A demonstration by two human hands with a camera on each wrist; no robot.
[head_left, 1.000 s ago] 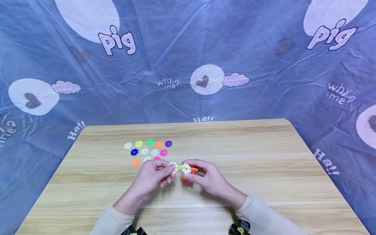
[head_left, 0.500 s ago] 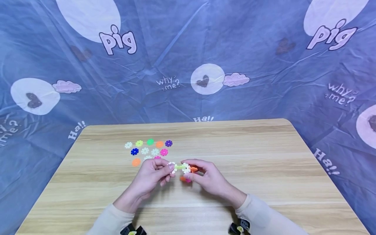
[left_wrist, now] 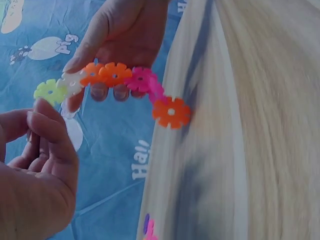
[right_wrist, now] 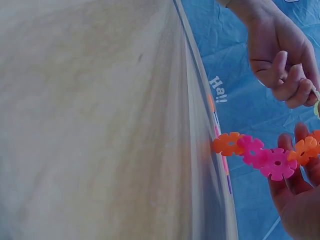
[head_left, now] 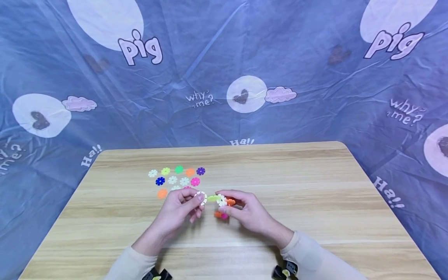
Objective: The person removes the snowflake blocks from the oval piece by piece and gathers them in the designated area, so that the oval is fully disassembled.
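Observation:
My left hand [head_left: 180, 208] pinches a white notched snowflake disc [head_left: 201, 198] between thumb and fingers. My right hand [head_left: 250, 212] holds a chain of interlocked snowflake discs by another white disc [head_left: 221, 200]. At the chain's left end a yellow-green disc [left_wrist: 50, 92] points toward the left fingertips, its edge right beside the pinched white disc. Beyond the right thumb, the chain runs through orange discs [left_wrist: 115, 74] and pink discs [right_wrist: 278, 163] to a last orange disc [left_wrist: 171, 112], hanging in a curve under the right hand. The right fingers partly cover the chain's middle.
Loose snowflake discs lie in rough rows on the wooden table [head_left: 315, 186] beyond the left hand, among them blue [head_left: 160, 181], green [head_left: 179, 169], purple [head_left: 200, 171] and orange [head_left: 162, 193] ones. A blue printed cloth [head_left: 210, 124] hangs behind the table.
My left hand has shifted slightly left with its white disc, away from the chain, and more of the yellow-green disc shows. The right hand has stayed nearly still.

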